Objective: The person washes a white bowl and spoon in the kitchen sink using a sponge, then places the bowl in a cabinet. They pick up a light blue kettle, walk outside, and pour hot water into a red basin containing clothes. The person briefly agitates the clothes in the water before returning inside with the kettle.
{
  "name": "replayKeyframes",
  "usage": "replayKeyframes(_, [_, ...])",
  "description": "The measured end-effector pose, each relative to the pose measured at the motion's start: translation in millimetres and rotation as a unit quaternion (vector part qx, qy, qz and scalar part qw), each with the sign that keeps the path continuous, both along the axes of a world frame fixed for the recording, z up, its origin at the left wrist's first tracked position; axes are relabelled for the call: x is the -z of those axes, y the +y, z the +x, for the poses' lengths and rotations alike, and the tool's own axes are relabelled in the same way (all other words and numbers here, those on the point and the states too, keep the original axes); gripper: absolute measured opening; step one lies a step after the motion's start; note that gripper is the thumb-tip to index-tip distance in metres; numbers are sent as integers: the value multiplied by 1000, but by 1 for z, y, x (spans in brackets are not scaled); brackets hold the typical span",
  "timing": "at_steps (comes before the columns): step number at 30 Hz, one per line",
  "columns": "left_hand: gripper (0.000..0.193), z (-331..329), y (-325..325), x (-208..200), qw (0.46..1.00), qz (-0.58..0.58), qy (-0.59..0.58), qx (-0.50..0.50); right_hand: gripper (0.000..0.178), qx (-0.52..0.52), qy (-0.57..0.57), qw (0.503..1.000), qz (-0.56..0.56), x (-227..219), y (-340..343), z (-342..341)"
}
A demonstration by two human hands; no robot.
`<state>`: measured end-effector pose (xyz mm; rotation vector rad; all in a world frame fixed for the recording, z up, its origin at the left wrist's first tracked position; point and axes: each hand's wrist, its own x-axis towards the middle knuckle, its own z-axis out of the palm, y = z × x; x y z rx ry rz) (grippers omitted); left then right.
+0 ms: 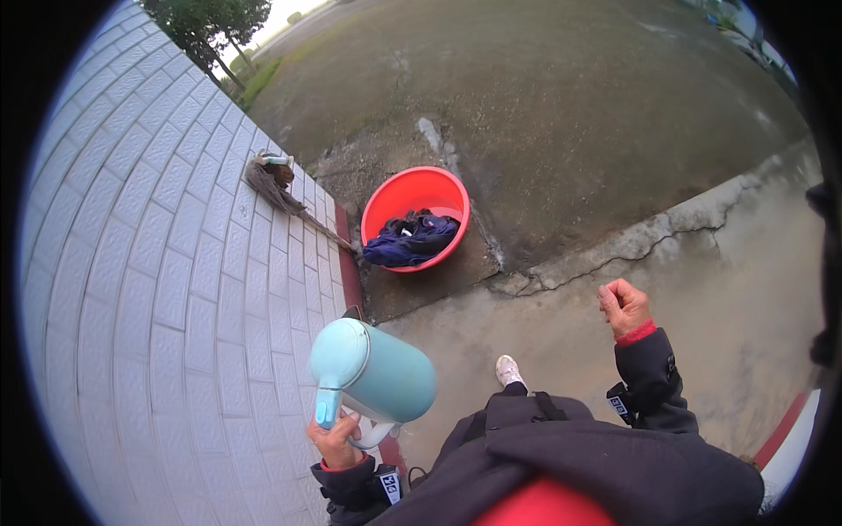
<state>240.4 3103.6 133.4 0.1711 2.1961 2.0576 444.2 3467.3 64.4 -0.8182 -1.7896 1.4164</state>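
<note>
A light blue electric kettle (399, 373) hangs tilted in front of the brick wall, its lid and handle toward the left. Wrapped round its handle is my left hand (337, 440), closed. My right hand (625, 307) is held out over the concrete to the right, its fingers curled in and nothing visible in them. Farther ahead, a red plastic basin (462, 195) stands on the ground beside the wall's end. Dark blue and black clothes (412, 241) lie bunched inside it. The kettle is apart from the basin.
A white brick wall (167, 263) with a dark red base runs along my left. Against it leans a mop (279, 188), head up. A cracked concrete edge (614, 254) crosses ahead. My white shoe (508, 370) steps forward. Trees (210, 35) stand far left.
</note>
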Motion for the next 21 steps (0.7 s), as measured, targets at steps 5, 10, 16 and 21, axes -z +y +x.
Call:
replayKeyframes(5, [13, -60, 72, 11, 999, 10, -12, -34, 21, -23, -46, 999, -18, 10, 89, -71])
replayKeyframes(10, [14, -110, 137, 14, 999, 4, -2, -50, 19, -66, -59, 996, -25, 17, 163, -139])
replayKeyframes(16, [14, -156, 214, 19, 992, -7, -21, -125, 16, -135, -83, 986, -58, 23, 246, -228])
replayKeyframes(21, [15, -206, 255, 30, 988, 7, -61, -142, 17, -205, -123, 969, -63, 34, 276, -303])
